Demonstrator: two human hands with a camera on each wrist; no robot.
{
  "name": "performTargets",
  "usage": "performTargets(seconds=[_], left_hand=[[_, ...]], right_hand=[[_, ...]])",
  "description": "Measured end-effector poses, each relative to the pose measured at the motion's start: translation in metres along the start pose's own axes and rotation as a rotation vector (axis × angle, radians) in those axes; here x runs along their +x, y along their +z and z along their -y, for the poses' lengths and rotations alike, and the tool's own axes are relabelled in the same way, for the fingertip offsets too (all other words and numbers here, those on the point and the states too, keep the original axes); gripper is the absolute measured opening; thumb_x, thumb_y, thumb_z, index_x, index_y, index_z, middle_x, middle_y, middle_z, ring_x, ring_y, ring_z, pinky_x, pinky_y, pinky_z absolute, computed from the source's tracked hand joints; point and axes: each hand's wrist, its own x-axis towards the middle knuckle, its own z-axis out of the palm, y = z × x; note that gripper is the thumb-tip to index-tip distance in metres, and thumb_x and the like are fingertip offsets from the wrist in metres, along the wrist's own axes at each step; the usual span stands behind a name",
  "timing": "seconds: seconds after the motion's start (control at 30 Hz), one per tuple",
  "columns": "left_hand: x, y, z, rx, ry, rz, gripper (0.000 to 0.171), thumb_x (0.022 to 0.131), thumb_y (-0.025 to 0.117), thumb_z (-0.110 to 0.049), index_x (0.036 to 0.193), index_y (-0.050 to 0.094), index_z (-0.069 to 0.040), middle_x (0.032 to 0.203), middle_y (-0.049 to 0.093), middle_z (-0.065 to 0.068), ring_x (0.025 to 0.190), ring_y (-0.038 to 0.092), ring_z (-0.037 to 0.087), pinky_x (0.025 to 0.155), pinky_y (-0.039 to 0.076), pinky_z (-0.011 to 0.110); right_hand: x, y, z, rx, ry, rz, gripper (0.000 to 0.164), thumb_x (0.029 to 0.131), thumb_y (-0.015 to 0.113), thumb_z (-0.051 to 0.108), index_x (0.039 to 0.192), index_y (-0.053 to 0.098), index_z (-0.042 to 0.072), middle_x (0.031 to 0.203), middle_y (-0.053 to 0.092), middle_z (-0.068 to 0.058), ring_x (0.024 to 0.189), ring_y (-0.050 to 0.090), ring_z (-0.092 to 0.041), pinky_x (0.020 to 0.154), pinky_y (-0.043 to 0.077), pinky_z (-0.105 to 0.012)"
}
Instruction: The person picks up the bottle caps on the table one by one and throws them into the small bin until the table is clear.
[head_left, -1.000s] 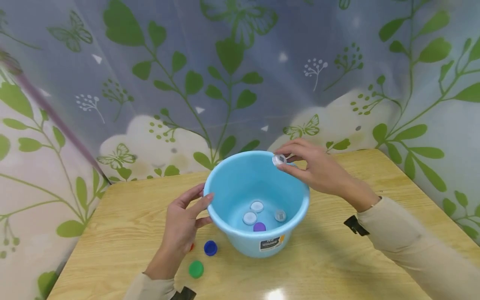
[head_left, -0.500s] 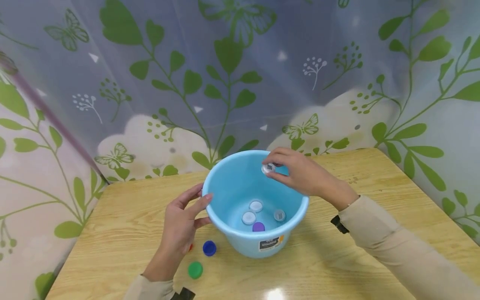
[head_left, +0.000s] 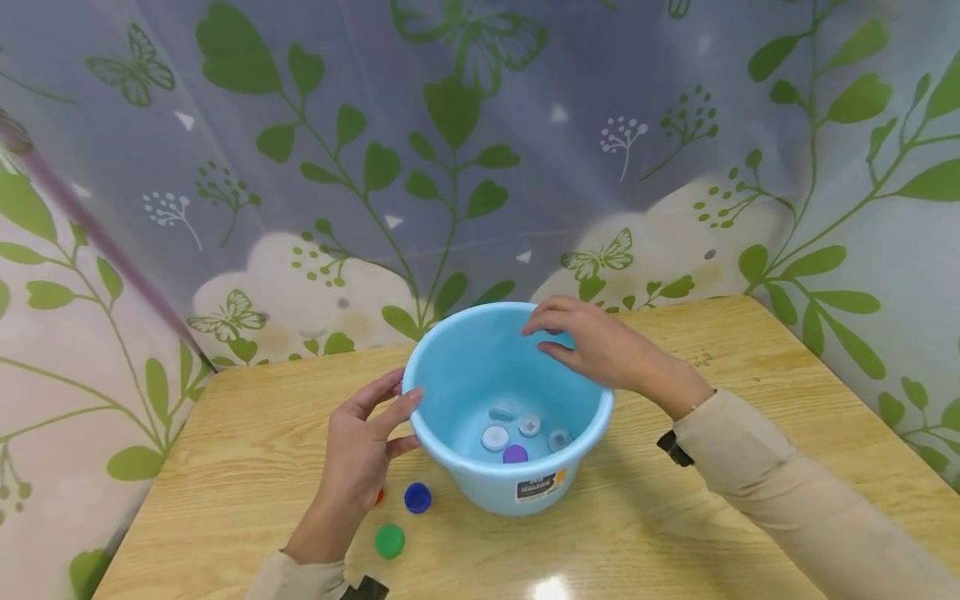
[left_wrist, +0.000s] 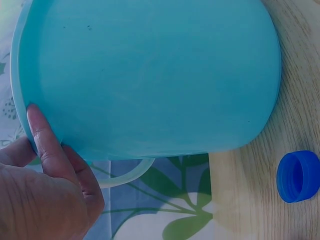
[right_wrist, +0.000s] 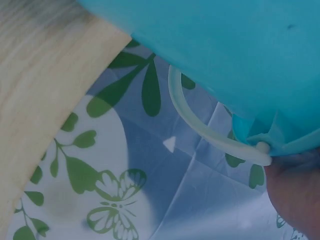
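Observation:
A light blue plastic bucket (head_left: 480,483) stands on the wooden table. My left hand (head_left: 363,450) grips its rim at the left, thumb over the edge and fingers outside; in the left wrist view its fingers lie against the blue wall. Over the bucket's far right rim, my right hand (head_left: 592,342) has its thumb and fingers apart with nothing between them. Inside, on the bottom, lie a purple bottle cap (head_left: 515,454), a white cap (head_left: 495,437), a pale cap (head_left: 528,425) and a few more pale ones, one of them blurred.
On the table (head_left: 247,467) left of the bucket are a blue cap (head_left: 417,498), a green cap (head_left: 390,542) and a red cap (head_left: 379,497) mostly hidden by the left hand. A pale bucket handle (right_wrist: 200,125) hangs outside. Leaf-patterned cloth (head_left: 337,167) stands behind.
My right hand moved left over the bucket and let go of a pale cap, which dropped inside. Caps on the bottom have shifted. The left hand keeps its grip on the rim.

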Motion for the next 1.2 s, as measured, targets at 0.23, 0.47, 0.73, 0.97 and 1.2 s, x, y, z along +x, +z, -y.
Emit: performTargets(seconds=[0.23, 0.47, 0.73, 0.97, 1.2], left_hand=[[-0.001, 0.000, -0.001, 0.014, 0.002, -0.005, 0.043, 0.085, 0.074, -0.010, 0.125, 0.061, -0.003, 0.113, 0.050, 0.011, 0.089, 0.065, 0.027, 0.062, 0.060, 0.033], [-0.002, 0.001, 0.000, 0.026, 0.000, -0.010, 0.044, 0.084, 0.075, -0.013, 0.125, 0.061, -0.005, 0.114, 0.051, 0.011, 0.088, 0.066, 0.023, 0.061, 0.059, 0.030], [-0.002, 0.001, 0.000, 0.014, 0.001, -0.003, 0.042, 0.086, 0.073, -0.012, 0.125, 0.060, -0.005, 0.115, 0.051, 0.011, 0.095, 0.064, 0.029, 0.061, 0.059, 0.030], [-0.003, 0.000, -0.003, 0.011, 0.016, 0.001, 0.044, 0.086, 0.073, -0.011, 0.126, 0.059, -0.002, 0.113, 0.050, 0.011, 0.091, 0.065, 0.026, 0.061, 0.059, 0.029], [-0.002, 0.001, -0.001, 0.004, 0.010, 0.002, 0.043, 0.085, 0.074, -0.011, 0.124, 0.061, -0.002, 0.110, 0.050, 0.010, 0.083, 0.066, 0.020, 0.060, 0.060, 0.031]], right_hand=[[-0.008, -0.004, -0.006, 0.078, 0.089, -0.216, 0.017, 0.093, 0.062, 0.006, 0.109, 0.067, 0.003, 0.108, 0.062, -0.005, 0.097, 0.060, -0.019, 0.085, 0.054, -0.036], [-0.021, -0.022, -0.009, 0.123, 0.292, -0.212, 0.025, 0.097, 0.057, 0.017, 0.117, 0.062, 0.001, 0.112, 0.061, -0.011, 0.095, 0.061, -0.024, 0.086, 0.054, -0.041], [-0.036, -0.036, -0.005, 0.186, 0.497, -0.022, 0.029, 0.096, 0.060, 0.030, 0.112, 0.062, 0.006, 0.104, 0.062, -0.009, 0.090, 0.063, -0.024, 0.071, 0.057, -0.035], [-0.037, -0.037, -0.006, 0.177, 0.528, 0.014, 0.035, 0.095, 0.060, 0.035, 0.115, 0.062, 0.006, 0.108, 0.062, -0.010, 0.096, 0.060, -0.026, 0.075, 0.056, -0.038], [-0.028, -0.034, -0.009, 0.231, 0.529, 0.010, 0.039, 0.095, 0.060, 0.037, 0.120, 0.061, 0.007, 0.112, 0.062, -0.008, 0.101, 0.059, -0.025, 0.082, 0.054, -0.042]])
